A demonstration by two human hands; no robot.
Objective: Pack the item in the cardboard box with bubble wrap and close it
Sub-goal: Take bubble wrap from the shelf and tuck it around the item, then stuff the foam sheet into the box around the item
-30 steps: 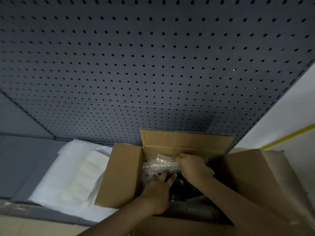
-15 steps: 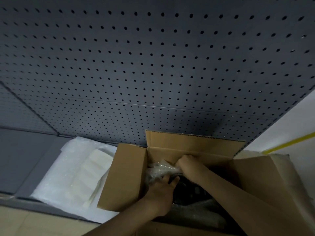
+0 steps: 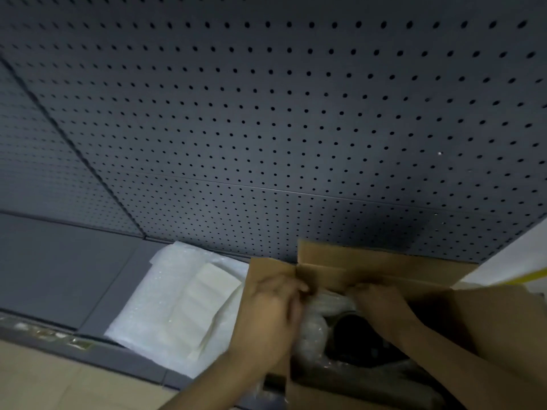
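Note:
An open cardboard box [image 3: 370, 261] stands at the lower right with its flaps up. Inside it lies a dark round item [image 3: 359, 332], partly hidden, with clear bubble wrap [image 3: 313, 324] bunched along its left and far side. My left hand [image 3: 266, 315] is over the box's left flap, fingers curled at the flap's inner edge where the wrap begins; motion blur hides what it pinches. My right hand [image 3: 379, 303] reaches into the far side of the box, fingers bent down onto the bubble wrap near the back wall.
A white sheet of bubble wrap with a folded pale foam piece [image 3: 204, 303] lies left of the box on the grey shelf [image 3: 59, 270]. A dark pegboard wall [image 3: 266, 128] rises behind. A white wall with a yellow stripe [image 3: 532, 273] is at the right.
My left hand has moved up and left, out of the box's middle to its left flap. My right hand stays at the far side on the wrap. The camera has shifted left.

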